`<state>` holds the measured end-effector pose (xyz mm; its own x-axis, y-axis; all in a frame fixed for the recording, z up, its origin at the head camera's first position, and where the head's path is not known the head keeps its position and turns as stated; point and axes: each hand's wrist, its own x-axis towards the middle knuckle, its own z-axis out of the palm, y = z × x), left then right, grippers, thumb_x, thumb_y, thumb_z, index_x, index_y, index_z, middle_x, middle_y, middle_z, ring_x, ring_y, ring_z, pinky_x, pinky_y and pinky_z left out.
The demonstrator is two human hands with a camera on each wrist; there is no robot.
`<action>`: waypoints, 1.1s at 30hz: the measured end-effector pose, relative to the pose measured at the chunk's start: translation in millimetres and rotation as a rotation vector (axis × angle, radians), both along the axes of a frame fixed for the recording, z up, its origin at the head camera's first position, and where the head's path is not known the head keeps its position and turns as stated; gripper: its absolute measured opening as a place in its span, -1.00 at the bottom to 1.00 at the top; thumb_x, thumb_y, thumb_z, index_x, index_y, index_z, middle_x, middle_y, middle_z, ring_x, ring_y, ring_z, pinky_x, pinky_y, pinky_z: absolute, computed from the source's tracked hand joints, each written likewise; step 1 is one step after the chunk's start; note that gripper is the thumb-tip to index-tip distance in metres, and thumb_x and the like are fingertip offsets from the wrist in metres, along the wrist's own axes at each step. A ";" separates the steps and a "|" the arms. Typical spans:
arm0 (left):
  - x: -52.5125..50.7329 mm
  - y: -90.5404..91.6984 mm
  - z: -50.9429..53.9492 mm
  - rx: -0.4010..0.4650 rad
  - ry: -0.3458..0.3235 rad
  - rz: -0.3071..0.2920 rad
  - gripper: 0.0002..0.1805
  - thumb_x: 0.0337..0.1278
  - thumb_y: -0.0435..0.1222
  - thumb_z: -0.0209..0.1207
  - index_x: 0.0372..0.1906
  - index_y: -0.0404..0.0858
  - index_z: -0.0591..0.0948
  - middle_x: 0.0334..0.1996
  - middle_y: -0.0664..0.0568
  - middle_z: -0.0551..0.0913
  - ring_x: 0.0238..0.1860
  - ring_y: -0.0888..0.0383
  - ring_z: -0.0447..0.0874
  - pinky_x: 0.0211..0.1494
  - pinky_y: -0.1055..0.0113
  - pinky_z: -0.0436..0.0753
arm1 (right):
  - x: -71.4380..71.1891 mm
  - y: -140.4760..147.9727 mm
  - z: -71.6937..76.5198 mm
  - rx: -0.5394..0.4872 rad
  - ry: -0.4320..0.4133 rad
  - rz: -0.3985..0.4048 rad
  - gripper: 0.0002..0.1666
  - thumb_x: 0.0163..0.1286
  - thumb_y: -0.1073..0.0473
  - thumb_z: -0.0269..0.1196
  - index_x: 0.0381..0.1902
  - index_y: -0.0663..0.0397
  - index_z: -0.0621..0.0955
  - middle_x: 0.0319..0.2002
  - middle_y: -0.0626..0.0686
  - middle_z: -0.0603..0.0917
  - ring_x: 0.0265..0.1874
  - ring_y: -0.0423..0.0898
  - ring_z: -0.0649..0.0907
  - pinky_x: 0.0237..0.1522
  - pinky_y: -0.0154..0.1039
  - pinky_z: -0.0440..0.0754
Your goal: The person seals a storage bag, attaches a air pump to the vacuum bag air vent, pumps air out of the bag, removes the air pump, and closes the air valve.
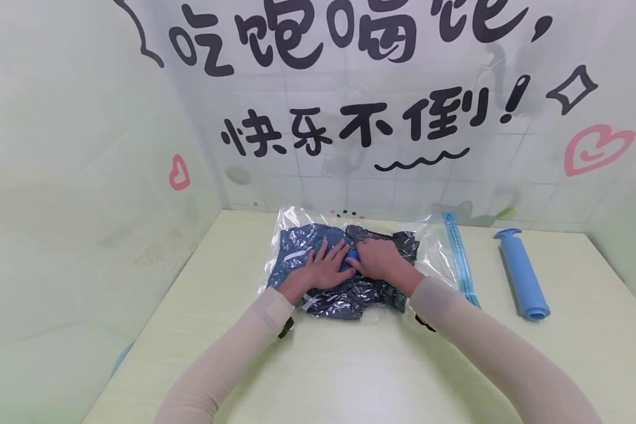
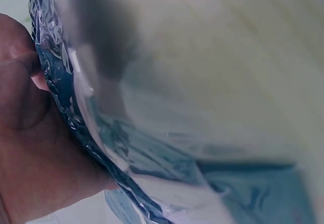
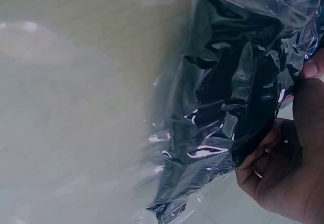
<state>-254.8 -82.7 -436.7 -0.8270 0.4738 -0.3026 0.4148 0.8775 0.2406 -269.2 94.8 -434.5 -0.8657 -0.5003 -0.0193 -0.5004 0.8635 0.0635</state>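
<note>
A clear plastic vacuum storage bag [image 1: 436, 250] lies flat on the table, with folded blue clothing [image 1: 302, 238] and darker clothing [image 1: 339, 303] inside. My left hand [image 1: 325, 268] rests on the bag with its fingers spread, just left of a small blue valve cap [image 1: 353, 258]. Thumb and curled fingers of my right hand [image 1: 378, 258] pinch that cap, hiding most of it. In the left wrist view, the left hand [image 2: 30, 127] lies against the shiny film. The right wrist view has the right hand [image 3: 288, 163] with bent fingers at the wrinkled bag [image 3: 217, 107].
A blue hand pump [image 1: 524, 277] lies on the table right of the bag. The bag's blue zip strip [image 1: 460, 259] runs along its right end. Behind the table [image 1: 339, 365] stands a white wall sheet [image 1: 339, 176] with black lettering.
</note>
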 end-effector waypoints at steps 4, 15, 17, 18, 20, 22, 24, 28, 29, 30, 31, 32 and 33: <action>1.7 -1.0 0.6 -0.009 0.006 0.000 -0.17 0.56 0.23 -0.31 0.67 -0.10 -0.16 0.64 0.07 -0.31 0.57 -0.17 -0.49 0.49 -0.20 -0.28 | -5.4 7.2 1.3 -0.091 -0.081 0.041 -0.37 0.56 -0.25 0.10 0.01 0.26 0.63 -0.16 0.17 0.68 -0.17 0.13 0.70 -0.21 0.05 0.69; 1.4 -0.6 0.3 -0.016 0.000 0.005 -0.15 0.54 0.25 -0.31 0.67 -0.07 -0.20 0.64 0.10 -0.33 0.57 -0.14 -0.50 0.50 -0.18 -0.25 | -10.5 23.9 25.4 -0.292 -0.289 0.285 -0.50 0.42 0.37 0.31 0.30 0.22 0.58 0.01 0.18 0.59 -0.07 0.03 0.59 0.02 -0.04 0.57; 1.1 -0.3 0.3 -0.016 0.002 0.003 -0.15 0.55 0.25 -0.30 0.67 -0.08 -0.21 0.64 0.09 -0.33 0.57 -0.15 -0.50 0.50 -0.19 -0.25 | -9.8 22.3 22.7 -0.260 -0.255 0.279 -0.50 0.43 0.35 0.31 0.31 0.20 0.58 0.02 0.16 0.57 -0.11 0.01 0.59 -0.01 -0.07 0.58; 1.3 0.1 0.6 -0.015 0.004 0.004 -0.15 0.55 0.24 -0.30 0.67 -0.08 -0.20 0.64 0.09 -0.32 0.57 -0.15 -0.49 0.50 -0.20 -0.25 | -9.6 22.1 21.2 -0.246 -0.237 0.275 -0.49 0.43 0.33 0.32 0.32 0.18 0.58 -0.01 0.13 0.55 -0.17 -0.01 0.58 -0.06 -0.09 0.59; 1.3 0.6 0.8 -0.011 0.008 0.006 -0.15 0.55 0.24 -0.28 0.67 -0.08 -0.19 0.64 0.08 -0.31 0.57 -0.15 -0.49 0.50 -0.20 -0.25 | -10.1 23.0 18.3 -0.226 -0.204 0.284 -0.48 0.43 0.30 0.33 0.32 0.14 0.58 -0.06 0.09 0.52 -0.25 -0.05 0.57 -0.15 -0.13 0.61; 1.6 1.1 0.4 -0.009 0.009 0.007 -0.15 0.55 0.23 -0.27 0.67 -0.09 -0.18 0.64 0.08 -0.30 0.57 -0.16 -0.49 0.50 -0.21 -0.25 | -10.2 24.5 16.6 -0.208 -0.177 0.300 -0.48 0.44 0.26 0.34 0.33 0.11 0.58 -0.09 0.06 0.50 -0.31 -0.09 0.55 -0.22 -0.17 0.61; 1.9 1.5 -0.5 -0.008 0.007 0.008 -0.15 0.55 0.23 -0.27 0.67 -0.09 -0.17 0.64 0.08 -0.30 0.57 -0.16 -0.48 0.50 -0.21 -0.24 | -10.3 25.9 15.0 -0.200 -0.155 0.322 -0.48 0.44 0.22 0.34 0.32 0.13 0.58 -0.12 0.04 0.49 -0.34 -0.11 0.54 -0.26 -0.19 0.60; 1.6 1.5 -1.7 -0.008 0.007 0.006 -0.15 0.55 0.23 -0.27 0.67 -0.10 -0.17 0.64 0.08 -0.30 0.57 -0.16 -0.49 0.50 -0.21 -0.25 | -10.8 26.4 13.2 -0.192 -0.109 0.355 -0.50 0.45 0.17 0.34 0.27 0.24 0.59 -0.17 0.02 0.49 -0.37 -0.13 0.52 -0.28 -0.22 0.58; 1.5 1.3 -1.6 -0.008 0.008 0.007 -0.15 0.55 0.23 -0.27 0.67 -0.10 -0.17 0.64 0.08 -0.30 0.57 -0.15 -0.50 0.50 -0.20 -0.26 | -10.9 26.0 13.0 -0.188 -0.094 0.360 -0.51 0.44 0.17 0.35 0.26 0.26 0.60 -0.19 0.02 0.49 -0.38 -0.13 0.52 -0.28 -0.22 0.59; 1.6 1.2 -1.3 -0.008 0.009 0.008 -0.15 0.55 0.23 -0.28 0.67 -0.10 -0.17 0.64 0.08 -0.31 0.57 -0.15 -0.50 0.50 -0.20 -0.27 | -10.9 25.3 13.1 -0.181 -0.082 0.364 -0.52 0.44 0.17 0.34 0.24 0.27 0.60 -0.20 0.01 0.49 -0.38 -0.13 0.52 -0.27 -0.22 0.60; 1.5 1.1 -1.4 -0.008 0.010 0.009 -0.15 0.55 0.23 -0.28 0.67 -0.10 -0.18 0.64 0.08 -0.31 0.57 -0.15 -0.50 0.50 -0.20 -0.27 | -10.8 24.3 13.3 -0.171 -0.075 0.364 -0.52 0.45 0.16 0.34 0.23 0.28 0.60 -0.21 0.00 0.49 -0.38 -0.14 0.52 -0.27 -0.22 0.60; 1.5 1.0 -1.3 -0.007 0.011 0.010 -0.15 0.55 0.24 -0.29 0.67 -0.10 -0.18 0.64 0.08 -0.31 0.57 -0.15 -0.50 0.50 -0.20 -0.27 | -10.5 23.0 13.6 -0.160 -0.066 0.364 -0.54 0.45 0.16 0.33 0.22 0.28 0.61 -0.22 0.00 0.50 -0.38 -0.14 0.52 -0.27 -0.22 0.60; 1.5 0.8 -1.3 -0.010 0.013 0.010 -0.15 0.54 0.24 -0.29 0.67 -0.10 -0.18 0.64 0.08 -0.32 0.57 -0.15 -0.50 0.50 -0.19 -0.27 | -10.1 21.8 14.2 -0.140 -0.055 0.363 -0.55 0.45 0.16 0.32 0.20 0.27 0.61 -0.23 -0.01 0.50 -0.37 -0.14 0.52 -0.27 -0.21 0.61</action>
<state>-253.3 -81.9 -438.0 -0.8356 0.4623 -0.2969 0.4088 0.8841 0.2262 -279.3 116.6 -420.3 -0.6313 -0.7750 0.0289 -0.7744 0.6279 -0.0776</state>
